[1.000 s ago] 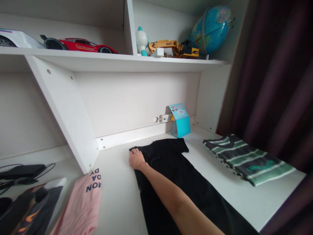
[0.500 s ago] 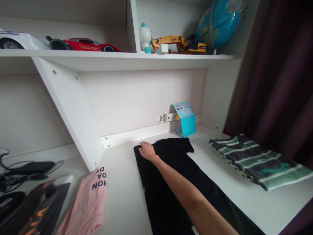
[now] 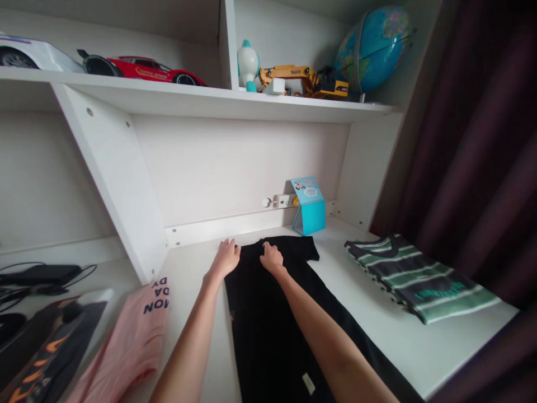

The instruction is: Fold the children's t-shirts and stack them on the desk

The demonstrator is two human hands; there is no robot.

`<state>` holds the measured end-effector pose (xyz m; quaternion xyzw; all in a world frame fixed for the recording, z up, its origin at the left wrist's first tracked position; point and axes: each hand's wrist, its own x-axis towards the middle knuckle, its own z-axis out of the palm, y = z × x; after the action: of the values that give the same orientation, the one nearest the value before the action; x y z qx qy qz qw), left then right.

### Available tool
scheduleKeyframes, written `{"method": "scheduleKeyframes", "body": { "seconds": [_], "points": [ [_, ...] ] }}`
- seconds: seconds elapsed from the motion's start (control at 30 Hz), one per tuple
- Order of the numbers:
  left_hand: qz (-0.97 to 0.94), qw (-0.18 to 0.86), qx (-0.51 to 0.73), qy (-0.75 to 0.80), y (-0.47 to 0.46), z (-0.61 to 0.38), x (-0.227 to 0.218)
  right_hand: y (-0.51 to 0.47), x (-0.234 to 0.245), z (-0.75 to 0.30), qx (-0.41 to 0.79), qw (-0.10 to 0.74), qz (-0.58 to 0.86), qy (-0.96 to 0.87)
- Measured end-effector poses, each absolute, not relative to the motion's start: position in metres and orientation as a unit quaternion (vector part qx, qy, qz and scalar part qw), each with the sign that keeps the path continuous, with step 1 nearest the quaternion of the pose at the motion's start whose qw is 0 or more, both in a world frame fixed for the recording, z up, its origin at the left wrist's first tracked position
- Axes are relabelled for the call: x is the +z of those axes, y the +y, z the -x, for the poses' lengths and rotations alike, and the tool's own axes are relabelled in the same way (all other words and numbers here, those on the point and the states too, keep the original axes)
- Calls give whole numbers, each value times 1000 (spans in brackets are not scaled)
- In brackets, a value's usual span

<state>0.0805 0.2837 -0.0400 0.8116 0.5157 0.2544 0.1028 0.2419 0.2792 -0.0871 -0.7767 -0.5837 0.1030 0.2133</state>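
Observation:
A black T-shirt (image 3: 272, 313) lies on the white desk, its left side folded in and one short sleeve sticking out at the far right. At its far left corner, my left hand (image 3: 227, 257) has its fingers closed on the fabric edge. My right hand (image 3: 272, 257) is beside it, fingers curled and pinching the cloth near the far edge. A small pale label (image 3: 308, 384) shows on the shirt near my right forearm. The fingertips of both hands are partly hidden.
A folded green-and-black striped shirt (image 3: 419, 280) lies to the right. Pink clothing (image 3: 134, 341), dark printed clothing (image 3: 54, 347) and a black adapter with cables (image 3: 50, 275) lie left. A blue desk calendar (image 3: 312, 215) stands behind. Overhead, a shelf (image 3: 168, 101) holds toys and a globe (image 3: 377, 47).
My left hand has come into view and taken the shirt's far left corner. My right hand has moved right, from that corner towards the middle of the far edge. The view has shifted slightly.

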Motion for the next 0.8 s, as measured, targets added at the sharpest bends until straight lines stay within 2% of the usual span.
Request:
{"method": "scheduleKeyframes", "body": {
  "seconds": [0.13,0.3,0.57,0.8],
  "points": [
    [-803,18,170,571,297,-89,-84,284,-89,-243,111,215,750,-616],
    [-806,31,130,577,304,-89,-120,283,-88,-247,102,218,737,-631],
    [-805,53,140,574,299,-86,-123,260,-80,-263,74,179,743,-641],
    [-806,83,135,571,295,-87,-119,239,-67,-377,58,183,846,-498]
  ]
}}
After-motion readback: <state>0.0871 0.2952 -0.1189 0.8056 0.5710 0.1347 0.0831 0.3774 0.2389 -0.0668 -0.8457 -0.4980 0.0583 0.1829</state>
